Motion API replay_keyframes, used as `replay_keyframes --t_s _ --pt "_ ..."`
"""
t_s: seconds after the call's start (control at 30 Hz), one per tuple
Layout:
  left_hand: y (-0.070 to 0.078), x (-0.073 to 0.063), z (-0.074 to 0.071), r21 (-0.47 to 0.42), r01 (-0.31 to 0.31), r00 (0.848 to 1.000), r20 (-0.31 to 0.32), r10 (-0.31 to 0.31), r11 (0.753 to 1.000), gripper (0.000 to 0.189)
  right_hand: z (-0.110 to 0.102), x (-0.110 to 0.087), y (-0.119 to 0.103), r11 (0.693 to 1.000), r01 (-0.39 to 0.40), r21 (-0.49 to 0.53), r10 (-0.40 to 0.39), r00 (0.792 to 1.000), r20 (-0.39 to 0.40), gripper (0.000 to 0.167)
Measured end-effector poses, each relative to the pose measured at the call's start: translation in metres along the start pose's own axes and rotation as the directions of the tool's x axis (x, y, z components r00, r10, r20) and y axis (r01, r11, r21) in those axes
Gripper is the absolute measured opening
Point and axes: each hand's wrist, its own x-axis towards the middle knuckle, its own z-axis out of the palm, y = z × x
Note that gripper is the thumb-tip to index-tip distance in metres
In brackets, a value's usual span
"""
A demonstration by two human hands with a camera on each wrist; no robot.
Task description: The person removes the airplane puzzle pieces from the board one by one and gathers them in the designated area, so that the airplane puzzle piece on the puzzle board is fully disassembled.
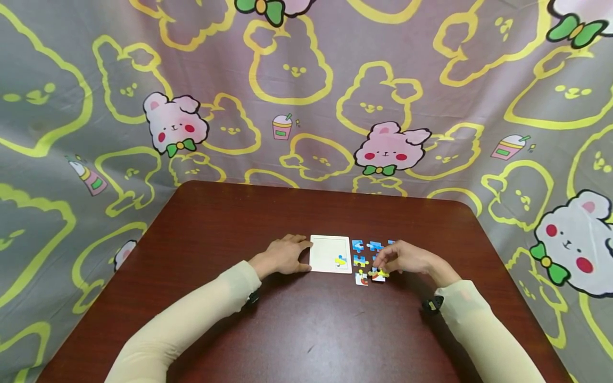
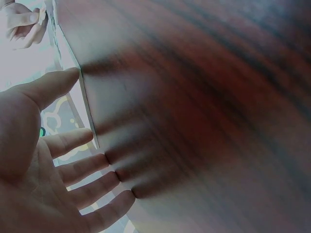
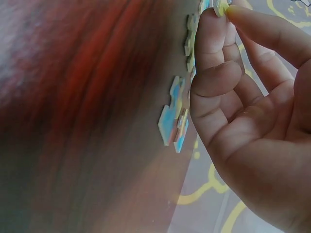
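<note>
A cream puzzle tray [image 1: 328,251] lies flat on the table, with one yellow and blue jigsaw piece [image 1: 341,261] in its lower right corner. My left hand [image 1: 287,255] is at the tray's left side; thumb and index fingertip touch its edge, and the other fingers rest on the table. To the right of the tray, my right hand [image 1: 406,258] pinches a jigsaw piece [image 1: 379,275] between thumb and forefinger, raised slightly above the table. In the right wrist view only part of this held piece [image 3: 221,8] shows at the top edge.
Loose jigsaw pieces lie in rows right of the tray: blue ones [image 1: 357,246] at the back, a yellow and blue one [image 1: 361,261], and a white and red one [image 1: 361,279] nearer. My right hand partly hides others. A patterned curtain [image 1: 306,106] surrounds the brown table [image 1: 306,319].
</note>
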Motion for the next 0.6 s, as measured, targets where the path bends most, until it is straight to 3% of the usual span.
replay_keyframes --t_s 0.6 --pt "0.0001 0.0016 0.0006 0.006 0.0 1.0 0.003 0.0 1.0 0.07 0.0042 -0.003 0.0048 1.0 -0.026 0.003 0.026 1.0 -0.005 0.014"
